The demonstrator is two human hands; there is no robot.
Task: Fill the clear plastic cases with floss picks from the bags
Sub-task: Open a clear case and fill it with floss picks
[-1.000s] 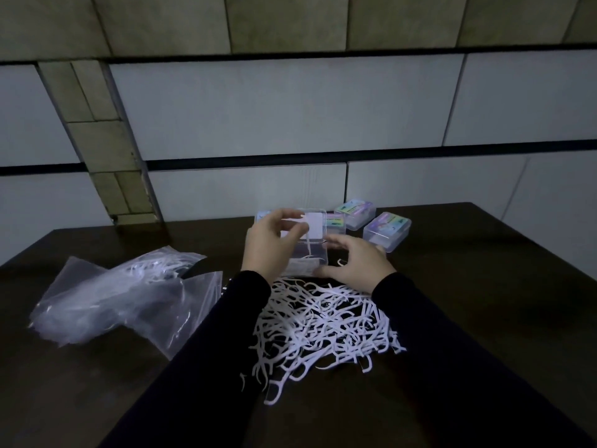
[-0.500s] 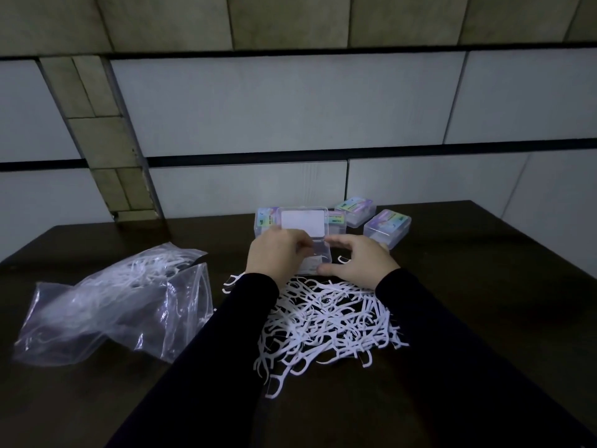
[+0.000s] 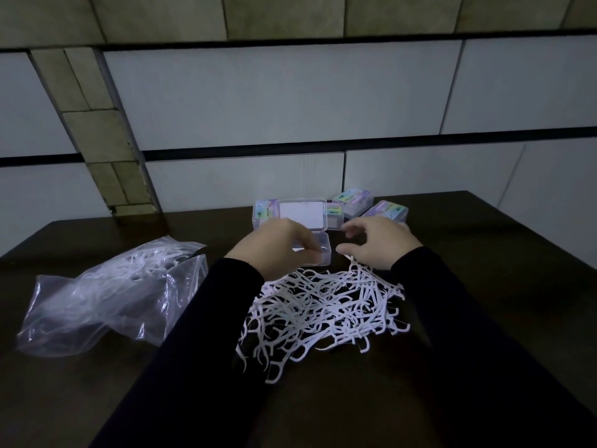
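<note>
An open clear plastic case (image 3: pixel 323 250) sits on the dark table, its lid (image 3: pixel 302 215) standing upright behind it. My left hand (image 3: pixel 274 248) lies over the case's near side, fingers curled down onto its rim and into it; what is inside is hidden. My right hand (image 3: pixel 379 244) hovers just right of the case with loosely curled fingers and nothing visibly in it, the thumb close to the far edge of the pile. White floss picks (image 3: pixel 323 315) lie in a loose heap between my forearms. A clear bag (image 3: pixel 106 292) with more picks is at the left.
Closed cases with colourful labels stand behind the open one: one at the left (image 3: pixel 265 212), one at the back (image 3: pixel 352 199), one at the right (image 3: pixel 386 212). The tiled wall rises just beyond the table's (image 3: pixel 484 286) far edge.
My left hand came down from the raised lid onto the case's base. My right hand let go of the case and moved a little to the right.
</note>
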